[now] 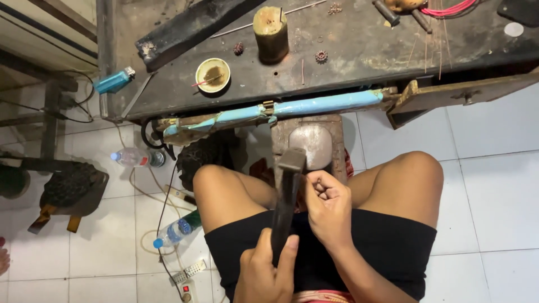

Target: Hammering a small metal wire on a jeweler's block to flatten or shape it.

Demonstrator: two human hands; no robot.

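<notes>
Clearly the work in hand is hammering on the steel block (317, 143), which sits on a wooden post in the middle of the frame, between the knees of the person. The step looks like the moment just before a blow, but this is only my judgement.

The left hand (266, 272), at the bottom centre, is wrapped fully around the lower end of the hammer (286, 196). Its fingers are closed on the dark handle and the thumb lies along the right side of it. The handle goes up the frame, and the head stands just at the near edge of the block, a little raised as far as I can see.

The right hand (328, 205) is just right of the handle, near the head. Its fingers are curled in and pinched together, and the wrist is bent toward the block. I cannot tell if something small is between the fingertips; nothing shows there.

A next move would call for a short, straight blow onto the face of the block, with the right fingers kept away from the head, because they are very near to it now.

Above the block runs a blue bar (314, 105) along the edge of the bench (359, 56). On the bench stand a wooden cylinder (270, 33) and a small bowl (213, 74).
</notes>
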